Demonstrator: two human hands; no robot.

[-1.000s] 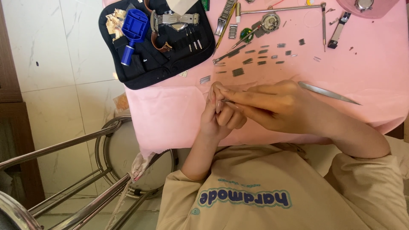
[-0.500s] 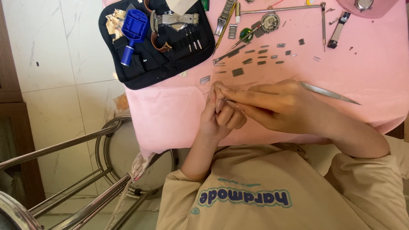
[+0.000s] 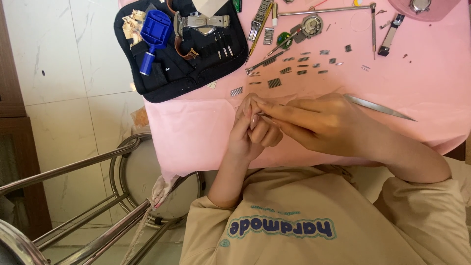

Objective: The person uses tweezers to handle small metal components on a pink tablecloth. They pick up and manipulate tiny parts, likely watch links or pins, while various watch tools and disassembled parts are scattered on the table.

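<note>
My left hand (image 3: 251, 131) is raised over the near edge of the pink-covered table (image 3: 196, 132). Its fingertips are pinched together on something tiny that I cannot make out. My right hand (image 3: 321, 122) lies against it and grips slim silver tweezers (image 3: 380, 107). The tweezers' tips point into the left fingertips, and their back end sticks out to the right. Several small dark metal watch-band links (image 3: 294, 66) lie scattered just beyond both hands.
A black tool pouch (image 3: 169, 73) at the far left holds a blue tool (image 3: 152, 37) and a metal clasp (image 3: 203, 20). Screwdrivers, a watch movement (image 3: 311, 24) and a long pin tool (image 3: 374, 24) lie at the back. A metal stool (image 3: 122, 191) stands on the tiled floor at left.
Both hands stay pressed together in the same spot, with only a slight shift of the fingers. Nothing on the table has moved.
</note>
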